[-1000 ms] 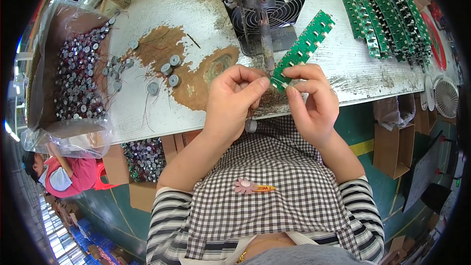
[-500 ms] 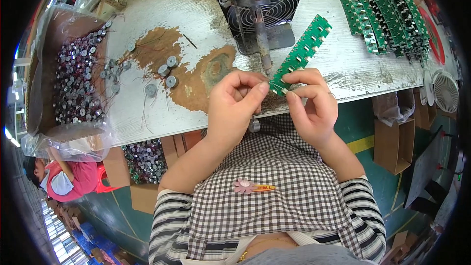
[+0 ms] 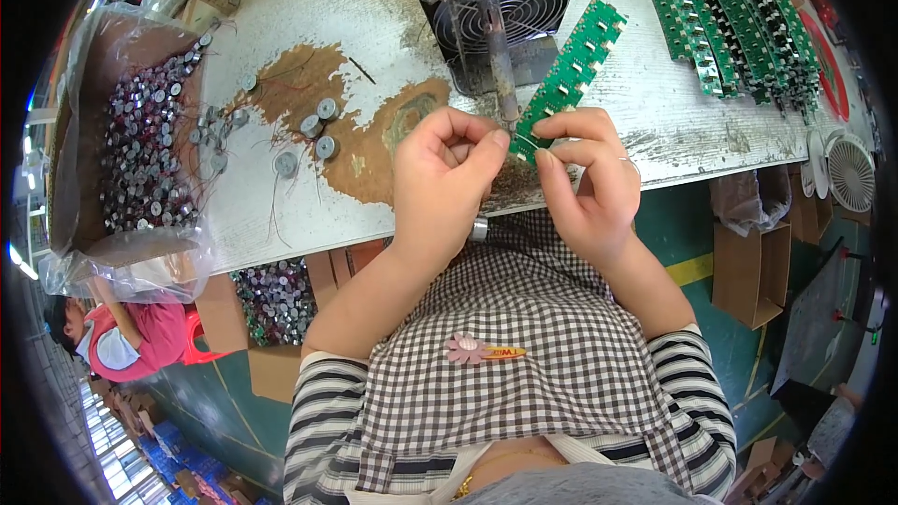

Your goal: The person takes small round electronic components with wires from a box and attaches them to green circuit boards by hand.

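My right hand (image 3: pixel 594 178) grips the near end of a long green circuit board strip (image 3: pixel 578 56) between thumb and fingers. The strip slants away to the upper right, with small pale components along it. My left hand (image 3: pixel 444 178) is closed in a pinch beside that same end, and a thin wire shows at its fingertips. Below this hand hangs a small silver round motor (image 3: pixel 480 228), apparently by its wires. Just above the strip's near end, a clamped soldering iron (image 3: pixel 499 56) points down, its tip close to my fingertips and the board.
A black fan (image 3: pixel 533 5) stands behind the iron. Several loose motors (image 3: pixel 325 147) lie on the worn white table (image 3: pixel 309 215), left of my hands. A plastic-lined box (image 3: pixel 79 178) of motors sits far left. Stacked green boards (image 3: pixel 716 47) lie at right. Another person (image 3: pixel 140 341) sits at left.
Both hands and the board strip have moved slightly away from me, bringing the strip's near end up to the iron's tip. The hanging motor has shifted a little up and left.
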`<control>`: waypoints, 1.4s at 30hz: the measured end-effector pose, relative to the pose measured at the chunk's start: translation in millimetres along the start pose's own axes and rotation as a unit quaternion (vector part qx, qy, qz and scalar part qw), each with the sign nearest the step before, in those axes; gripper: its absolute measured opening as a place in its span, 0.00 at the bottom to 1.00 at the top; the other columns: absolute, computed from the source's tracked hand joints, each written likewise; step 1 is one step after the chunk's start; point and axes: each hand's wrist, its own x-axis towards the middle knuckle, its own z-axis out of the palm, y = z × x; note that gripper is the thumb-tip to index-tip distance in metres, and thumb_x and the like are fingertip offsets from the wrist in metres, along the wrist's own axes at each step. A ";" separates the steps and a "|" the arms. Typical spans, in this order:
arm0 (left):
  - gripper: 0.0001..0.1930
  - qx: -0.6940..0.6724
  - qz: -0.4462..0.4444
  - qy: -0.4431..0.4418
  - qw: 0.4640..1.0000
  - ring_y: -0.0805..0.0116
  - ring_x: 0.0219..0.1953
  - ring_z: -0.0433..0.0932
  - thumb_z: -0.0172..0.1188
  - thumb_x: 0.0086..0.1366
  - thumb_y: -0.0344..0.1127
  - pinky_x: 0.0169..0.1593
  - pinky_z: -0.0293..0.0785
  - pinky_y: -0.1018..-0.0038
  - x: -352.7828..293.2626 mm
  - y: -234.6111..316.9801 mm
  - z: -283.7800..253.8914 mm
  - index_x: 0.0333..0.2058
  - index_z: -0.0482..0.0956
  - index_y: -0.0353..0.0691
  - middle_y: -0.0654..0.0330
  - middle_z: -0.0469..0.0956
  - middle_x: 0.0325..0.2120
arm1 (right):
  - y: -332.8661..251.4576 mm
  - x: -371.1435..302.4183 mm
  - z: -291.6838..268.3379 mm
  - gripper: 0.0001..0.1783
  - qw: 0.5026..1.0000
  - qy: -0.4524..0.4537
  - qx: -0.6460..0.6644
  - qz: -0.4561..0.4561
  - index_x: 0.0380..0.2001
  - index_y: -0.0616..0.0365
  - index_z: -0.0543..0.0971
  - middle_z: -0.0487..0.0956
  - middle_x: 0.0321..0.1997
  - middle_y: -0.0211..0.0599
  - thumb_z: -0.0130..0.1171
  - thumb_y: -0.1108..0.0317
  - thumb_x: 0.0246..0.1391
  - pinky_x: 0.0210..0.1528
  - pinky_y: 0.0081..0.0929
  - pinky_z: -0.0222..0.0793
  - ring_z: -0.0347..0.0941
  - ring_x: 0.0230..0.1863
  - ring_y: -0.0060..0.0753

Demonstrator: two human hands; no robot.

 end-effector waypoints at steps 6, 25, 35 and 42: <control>0.04 0.031 0.014 -0.011 0.999 0.86 0.23 0.69 0.58 0.59 0.25 0.24 0.64 0.87 -1.4 1.5 -1.9 0.31 0.72 0.33 0.67 0.73 0.24 | 1.4 -2.8 0.0 0.10 1.000 -0.012 -0.006 -0.014 0.26 0.63 0.71 0.76 0.35 0.45 0.60 0.85 0.40 0.34 0.31 0.68 0.72 0.34 0.41; 0.15 0.529 0.427 0.155 0.717 0.58 0.42 0.71 0.64 0.48 0.29 0.46 0.68 0.65 46.6 64.2 -100.0 0.38 0.80 0.42 0.57 0.75 0.39 | 3.5 -17.1 -8.7 0.02 0.965 0.022 0.173 0.195 0.30 0.65 0.70 0.75 0.36 0.42 0.50 0.79 0.57 0.32 0.14 0.64 0.66 0.29 0.18; 0.07 0.758 0.370 0.047 0.535 0.58 0.41 0.72 0.59 0.51 0.28 0.44 0.67 0.62 117.9 77.6 -231.7 0.31 0.79 0.37 0.58 0.77 0.36 | 5.5 -16.5 -3.2 0.03 0.972 0.010 0.155 0.177 0.28 0.65 0.70 0.74 0.34 0.39 0.51 0.82 0.56 0.27 0.12 0.60 0.63 0.26 0.16; 0.08 0.282 0.312 0.175 0.890 0.77 0.26 0.73 0.55 0.63 0.31 0.32 0.70 0.80 80.8 70.2 -178.3 0.29 0.76 0.32 0.53 0.79 0.33 | 6.9 -17.0 -2.4 0.03 0.975 0.014 0.156 0.157 0.28 0.65 0.70 0.74 0.34 0.40 0.51 0.82 0.55 0.28 0.13 0.60 0.63 0.27 0.17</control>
